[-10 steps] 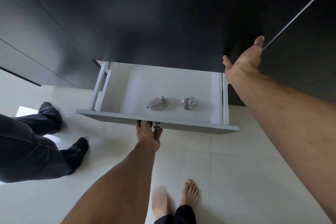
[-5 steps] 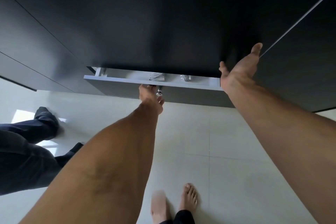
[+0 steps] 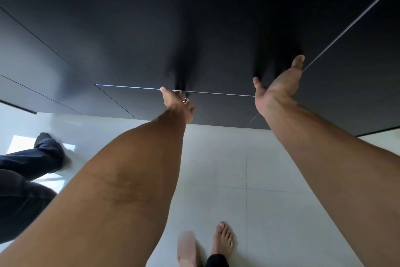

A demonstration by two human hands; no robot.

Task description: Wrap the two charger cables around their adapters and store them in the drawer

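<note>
left hand (image 3: 176,102) fingers straight, pressing drawer front (image 3: 216,106) | seam runs left-right | right hand (image 3: 279,89) open, empty, just beside

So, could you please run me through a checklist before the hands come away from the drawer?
1. Drawer pushed in: ok, its front sits level with the dark panels and only a thin bright line shows along its top edge.
2. Chargers inside: cannot tell, none are in view now.
3. Left hand clear of the gap: cannot tell, its fingertips sit right at the top edge.
4. Right hand empty: ok, it is open and holds nothing.
5. Floor free of stray cable: ok in the part that shows.
</note>
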